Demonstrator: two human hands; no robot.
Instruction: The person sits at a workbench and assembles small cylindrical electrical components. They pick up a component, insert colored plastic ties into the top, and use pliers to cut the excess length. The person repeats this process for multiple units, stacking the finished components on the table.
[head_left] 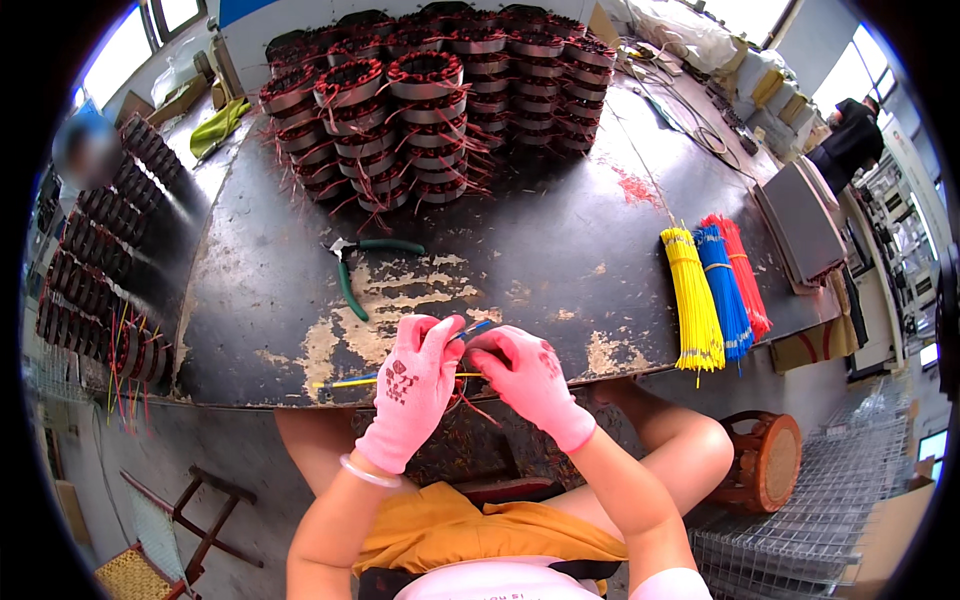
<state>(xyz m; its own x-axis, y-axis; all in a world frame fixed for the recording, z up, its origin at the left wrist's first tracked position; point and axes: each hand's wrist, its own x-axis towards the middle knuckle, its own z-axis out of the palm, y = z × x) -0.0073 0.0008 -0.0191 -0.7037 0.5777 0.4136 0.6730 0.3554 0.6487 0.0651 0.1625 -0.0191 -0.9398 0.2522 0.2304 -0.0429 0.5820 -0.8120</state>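
My left hand (412, 390) and my right hand (528, 378), both in pink gloves, meet at the near edge of the dark worn table (560, 240). Between them they pinch thin wires: a yellow wire (345, 382) sticks out to the left, and a blue wire (475, 327) pokes up between the fingertips. Red strands hang just below the hands. What lies under the palms is hidden.
Green-handled pliers (357, 268) lie left of centre. Bundles of yellow (693, 300), blue (725, 295) and red (745, 275) wires lie at the right. Stacked wound motor stators (430, 100) fill the back; more stators (95, 260) line the left. A wooden stool (765, 460) stands beside my right knee.
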